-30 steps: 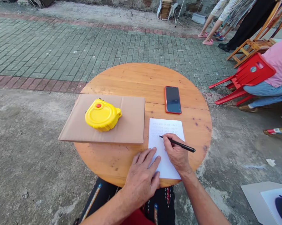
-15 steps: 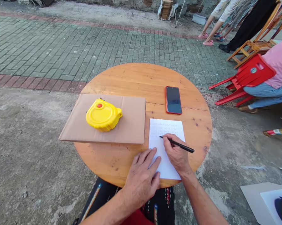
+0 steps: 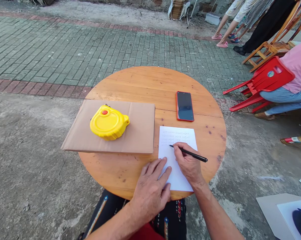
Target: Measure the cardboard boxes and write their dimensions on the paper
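A white sheet of paper [image 3: 177, 176] lies near the front edge of the round wooden table [image 3: 145, 81], with several rows of small handwriting across its upper part. My right hand [image 3: 188, 165] is closed around a black pen [image 3: 194, 155], its tip at the lowest written row. Flat on the table and the paper's left edge, my left hand [image 3: 153, 185] spreads its fingers and holds nothing. To the left, a yellow tape measure [image 3: 107, 123] with a red button rests on a brown cardboard box [image 3: 140, 133]. A phone [image 3: 185, 106] in a red case lies above the paper.
At the right, a person in a pink top [image 3: 298, 66] sits on a red plastic chair [image 3: 272, 75]. Behind stand a wooden chair [image 3: 268, 50] and other people's legs [image 3: 227, 25]. A bottle [image 3: 297, 140] and a grey board [image 3: 270, 210] are on the right-hand ground.
The pen tip has shifted very slightly left along the row. The view has tilted a little; my left hand stays in place on the paper's edge.
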Motion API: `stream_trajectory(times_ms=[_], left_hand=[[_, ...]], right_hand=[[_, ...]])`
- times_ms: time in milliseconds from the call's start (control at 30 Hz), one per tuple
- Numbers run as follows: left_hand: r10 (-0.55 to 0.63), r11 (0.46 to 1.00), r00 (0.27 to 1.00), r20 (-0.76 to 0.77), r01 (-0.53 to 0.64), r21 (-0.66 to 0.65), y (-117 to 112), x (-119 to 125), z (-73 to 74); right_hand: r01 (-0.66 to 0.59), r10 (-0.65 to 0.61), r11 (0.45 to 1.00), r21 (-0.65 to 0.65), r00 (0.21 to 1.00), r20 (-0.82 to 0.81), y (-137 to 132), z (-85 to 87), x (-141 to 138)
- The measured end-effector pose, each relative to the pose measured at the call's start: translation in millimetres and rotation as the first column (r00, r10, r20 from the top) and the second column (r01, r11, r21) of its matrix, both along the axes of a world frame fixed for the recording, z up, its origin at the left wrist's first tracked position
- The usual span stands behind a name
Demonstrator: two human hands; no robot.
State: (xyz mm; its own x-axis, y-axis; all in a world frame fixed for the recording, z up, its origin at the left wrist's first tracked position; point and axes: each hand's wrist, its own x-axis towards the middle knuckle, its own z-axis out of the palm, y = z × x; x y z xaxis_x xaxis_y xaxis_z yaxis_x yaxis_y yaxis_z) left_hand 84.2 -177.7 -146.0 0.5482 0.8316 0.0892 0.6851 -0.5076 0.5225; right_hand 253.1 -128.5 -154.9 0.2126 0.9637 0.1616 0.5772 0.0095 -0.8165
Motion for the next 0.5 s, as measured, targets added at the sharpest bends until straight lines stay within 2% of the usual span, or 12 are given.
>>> stream_trajectory(times_ms=[267, 500], left_hand=[[0.0, 1.0, 1.0, -0.006, 0.0, -0.008, -0.1, 0.0, 0.8], [0.025, 1.0, 1.0, -0.004, -0.025, -0.007, -0.7, 3.6, -1.2]], right_hand=[[0.081, -0.081, 0.997, -0.002, 0.993, -0.087, -4.1, -5.6, 3.1], [0.061, -0.062, 0.998, -0.012, 0.995, -0.078, -1.9, -4.6, 3.4]])
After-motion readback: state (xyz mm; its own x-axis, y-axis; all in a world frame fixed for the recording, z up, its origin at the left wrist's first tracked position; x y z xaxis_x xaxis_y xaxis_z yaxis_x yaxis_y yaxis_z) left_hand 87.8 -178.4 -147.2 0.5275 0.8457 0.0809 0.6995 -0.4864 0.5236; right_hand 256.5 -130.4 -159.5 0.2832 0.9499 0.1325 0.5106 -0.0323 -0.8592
